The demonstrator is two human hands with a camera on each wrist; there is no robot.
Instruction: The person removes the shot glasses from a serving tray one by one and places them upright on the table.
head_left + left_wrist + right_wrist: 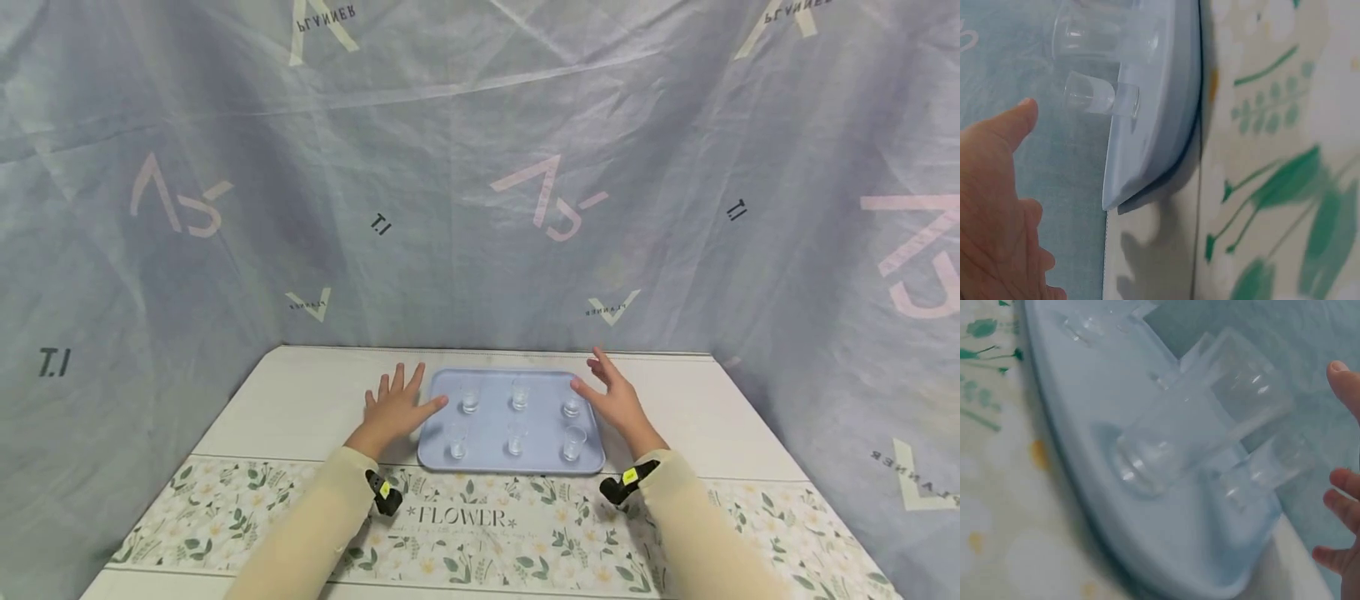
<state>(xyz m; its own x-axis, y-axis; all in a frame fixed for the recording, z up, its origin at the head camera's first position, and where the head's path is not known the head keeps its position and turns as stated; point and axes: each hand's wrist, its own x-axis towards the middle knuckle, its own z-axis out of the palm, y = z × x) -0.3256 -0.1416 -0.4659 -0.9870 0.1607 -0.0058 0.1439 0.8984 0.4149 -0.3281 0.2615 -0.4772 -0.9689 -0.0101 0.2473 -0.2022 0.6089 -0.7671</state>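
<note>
We see our left hand (393, 408) and right hand (617, 397), grips open and holding nothing, flanking the pale blue rectangular plastic tray (491, 462) of six small clear glasses (470, 397) on the tabletop (300, 392).

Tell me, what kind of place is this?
Probably a makeshift recording booth: printed sheeting hangs all around a table with a flowered cloth, where a tray holds six small glasses.

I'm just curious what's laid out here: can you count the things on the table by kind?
Small clear glasses: 6, standing in two rows of three on the tray
Pale blue tray: 1
Floral table runner: 1
Total: 8

The left hand and right hand sit open at the tray's two sides.
</note>
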